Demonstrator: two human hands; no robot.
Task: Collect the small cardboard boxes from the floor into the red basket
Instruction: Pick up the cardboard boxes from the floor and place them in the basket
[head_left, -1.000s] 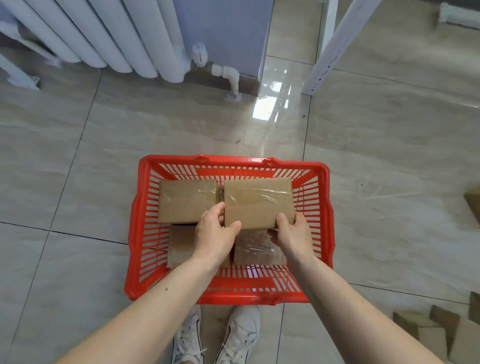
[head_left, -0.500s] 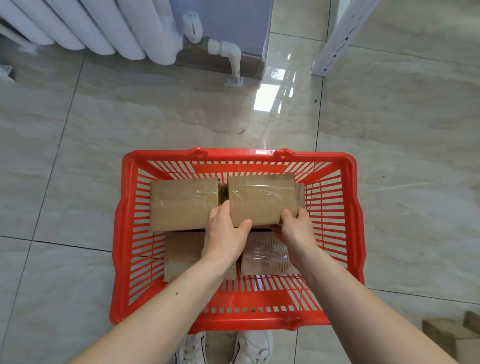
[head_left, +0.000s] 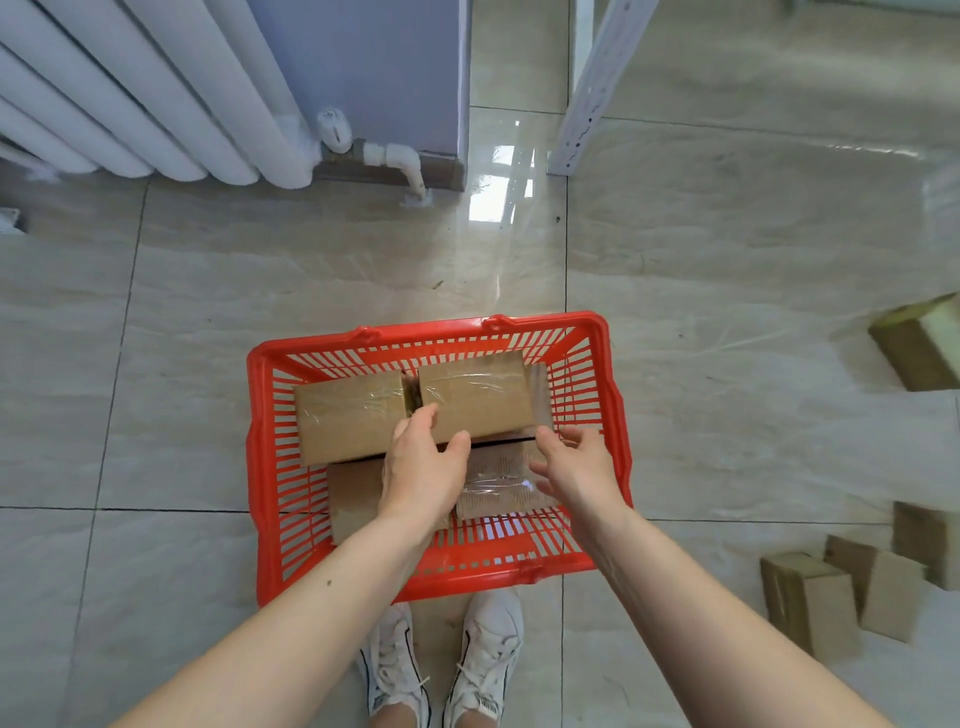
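The red basket (head_left: 613, 410) stands on the tiled floor in front of my feet. Inside it lie several taped cardboard boxes in two layers. The upper right box (head_left: 475, 397) sits beside the upper left box (head_left: 348, 418). My left hand (head_left: 423, 470) still touches the near edge of the upper right box, thumb and fingers spread around its corner. Just to the right, my right hand (head_left: 574, 467) hovers off the box with its fingers spread and holds nothing. Part of a lower box (head_left: 501, 486) shows between my hands.
Loose cardboard boxes lie on the floor at the right: one box (head_left: 917, 343) at the far right edge and a cluster of boxes (head_left: 852, 592) lower right. A white radiator (head_left: 130, 88) and its pipe stand at the back left, a white post (head_left: 597, 88) at the back.
Both hands gripped the upper right box before; it now rests in the basket. My right hand has come off it and opened, and my left hand's grip has loosened. The view has pulled back.
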